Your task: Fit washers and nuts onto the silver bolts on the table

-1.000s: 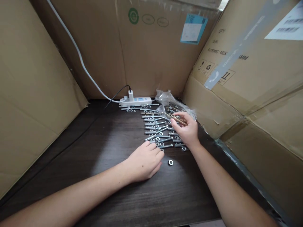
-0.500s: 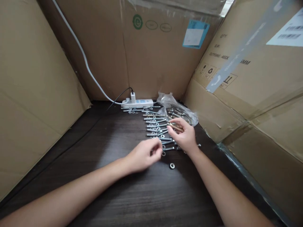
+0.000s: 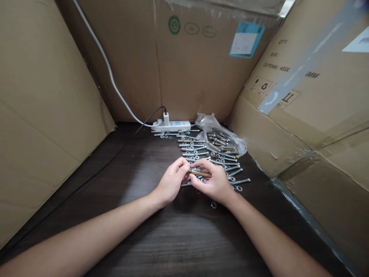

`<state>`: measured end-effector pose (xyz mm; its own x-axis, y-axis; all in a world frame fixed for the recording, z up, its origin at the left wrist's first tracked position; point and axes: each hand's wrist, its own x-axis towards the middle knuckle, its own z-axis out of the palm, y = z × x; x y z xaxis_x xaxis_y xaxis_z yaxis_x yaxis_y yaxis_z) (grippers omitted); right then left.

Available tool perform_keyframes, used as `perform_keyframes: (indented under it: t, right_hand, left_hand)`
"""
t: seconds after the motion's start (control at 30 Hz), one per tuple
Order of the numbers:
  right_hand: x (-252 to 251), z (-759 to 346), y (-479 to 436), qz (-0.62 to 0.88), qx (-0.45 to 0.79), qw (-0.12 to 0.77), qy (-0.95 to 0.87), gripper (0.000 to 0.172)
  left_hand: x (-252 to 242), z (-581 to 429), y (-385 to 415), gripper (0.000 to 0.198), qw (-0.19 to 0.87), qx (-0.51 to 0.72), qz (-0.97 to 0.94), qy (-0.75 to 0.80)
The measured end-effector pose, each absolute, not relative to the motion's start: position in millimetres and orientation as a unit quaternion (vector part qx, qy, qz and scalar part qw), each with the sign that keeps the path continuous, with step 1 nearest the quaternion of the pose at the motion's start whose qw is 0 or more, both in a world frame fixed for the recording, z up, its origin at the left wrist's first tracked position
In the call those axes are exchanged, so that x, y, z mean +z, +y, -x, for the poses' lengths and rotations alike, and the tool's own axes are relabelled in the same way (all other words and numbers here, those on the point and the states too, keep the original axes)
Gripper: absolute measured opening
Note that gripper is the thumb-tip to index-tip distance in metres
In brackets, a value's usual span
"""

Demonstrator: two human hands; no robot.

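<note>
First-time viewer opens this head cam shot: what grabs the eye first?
Probably the left hand and right hand meeting mid-picture, the right gripping a brass-coloured bolt. Then the silvery bolts and washers in loose rows around and beyond them on the dark table. Farther back, a white power strip sits near the cardboard, left of a clear plastic bag.

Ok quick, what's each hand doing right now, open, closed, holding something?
Left hand: fingers closed at one end of the brass-coloured rod; what they pinch can't be told.
Right hand: closed, holding that rod.
</note>
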<state>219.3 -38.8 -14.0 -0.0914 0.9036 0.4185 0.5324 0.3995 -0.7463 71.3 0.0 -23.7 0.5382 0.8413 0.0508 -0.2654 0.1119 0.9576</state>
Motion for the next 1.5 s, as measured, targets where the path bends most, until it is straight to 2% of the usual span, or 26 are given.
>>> perform_keyframes:
  t: [0.17, 0.37, 0.6, 0.83, 0.9, 0.97, 1.0, 1.07, 1.13, 1.27, 1.4, 1.5]
  right_hand:
    - [-12.9, -217.2, -39.5, 0.516, 0.205, 0.449, -0.7, 0.015]
    - [-14.8, -217.1, -38.4, 0.523, 0.24, 0.455, -0.679, 0.014]
    - [-17.8, -219.3, -36.8, 0.529, 0.255, 0.457, -0.668, 0.016]
    - [-16.8, -219.0, -37.5, 0.52, 0.259, 0.467, -0.666, 0.014]
    - [-16.9, -219.2, -37.4, 0.524, 0.256, 0.463, -0.667, 0.014]
    - [-17.1, -219.4, -37.1, 0.527, 0.257, 0.461, -0.666, 0.014]
    - [-17.1, -219.3, -37.1, 0.527, 0.26, 0.461, -0.665, 0.014]
    - [-16.8, -219.1, -37.2, 0.524, 0.264, 0.463, -0.664, 0.015]
    - [-16.5, -218.9, -37.4, 0.523, 0.263, 0.465, -0.664, 0.015]
    - [-17.1, -219.2, -37.6, 0.522, 0.258, 0.465, -0.667, 0.015]
    - [-18.3, -219.6, -37.1, 0.527, 0.262, 0.471, -0.657, 0.017]
    - [-19.2, -219.7, -37.0, 0.526, 0.257, 0.467, -0.662, 0.016]
  left_hand:
    - [-26.6, -68.4, -1.3, 0.028, 0.649, 0.41, -0.587, 0.257]
    - [-27.7, -65.4, -3.2, 0.016, 0.612, 0.432, -0.617, 0.242]
    - [-28.7, -63.3, 0.2, 0.012, 0.593, 0.432, -0.636, 0.238]
    - [-22.8, -65.3, 1.1, 0.034, 0.522, 0.373, -0.702, 0.31]
    - [-22.4, -65.5, -0.1, 0.028, 0.524, 0.371, -0.703, 0.304]
    - [-23.2, -64.6, -1.8, 0.011, 0.538, 0.386, -0.691, 0.29]
    - [-23.8, -63.9, -2.4, 0.01, 0.543, 0.4, -0.682, 0.283]
    - [-24.9, -62.5, -2.8, 0.02, 0.541, 0.426, -0.669, 0.278]
    - [-25.4, -61.9, -2.0, 0.008, 0.533, 0.425, -0.673, 0.285]
    - [-25.0, -63.2, 0.0, 0.03, 0.535, 0.374, -0.7, 0.288]
    - [-24.6, -63.9, -1.1, 0.008, 0.549, 0.415, -0.669, 0.282]
    - [-24.5, -63.1, -1.2, 0.009, 0.553, 0.416, -0.661, 0.289]
